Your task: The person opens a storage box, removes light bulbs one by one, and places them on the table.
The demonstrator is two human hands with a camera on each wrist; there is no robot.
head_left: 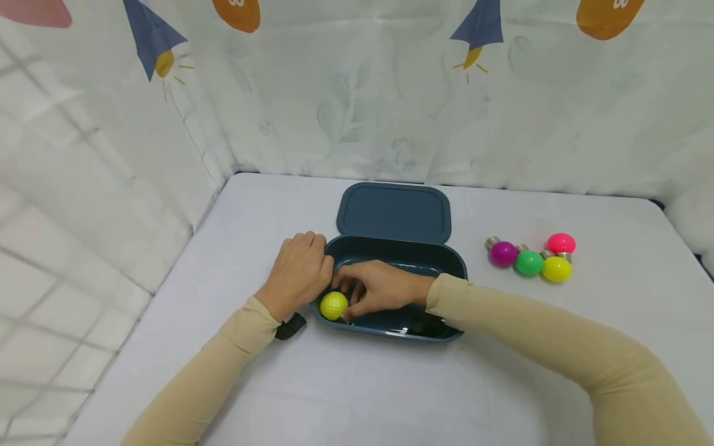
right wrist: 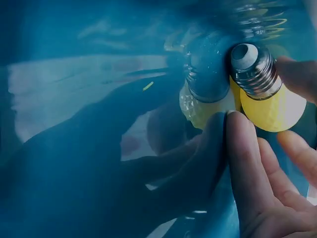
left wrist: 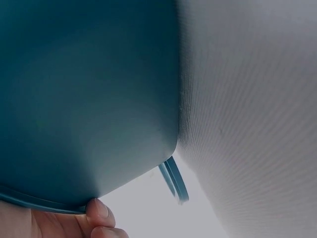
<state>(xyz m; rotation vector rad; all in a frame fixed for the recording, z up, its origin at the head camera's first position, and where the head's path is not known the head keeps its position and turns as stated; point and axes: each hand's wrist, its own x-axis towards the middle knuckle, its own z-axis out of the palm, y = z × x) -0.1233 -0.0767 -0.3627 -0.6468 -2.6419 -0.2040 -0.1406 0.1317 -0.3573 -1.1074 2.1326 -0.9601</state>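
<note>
A dark blue oblong container (head_left: 385, 332) stands on the table in the head view. My left hand (head_left: 298, 269) grips its left end; in the left wrist view fingertips (left wrist: 99, 210) curl at the rim, beside the container's outer wall (left wrist: 99, 99). My right hand (head_left: 385, 286) reaches down inside, at the left end. Its thumb and fingers pinch a yellow light bulb (head_left: 334, 306) near the metal base. The right wrist view shows that bulb's silver screw base (right wrist: 257, 74), with the thumb (right wrist: 299, 77) on one side and the fingers on the other.
Behind the container lies a matching flat lid (head_left: 393, 212). To the right are a purple bulb (head_left: 503, 254), a green bulb (head_left: 529, 263), a pink bulb (head_left: 561, 243) and another yellow bulb (head_left: 556, 269). A black object (head_left: 290, 326) shows beside my left wrist.
</note>
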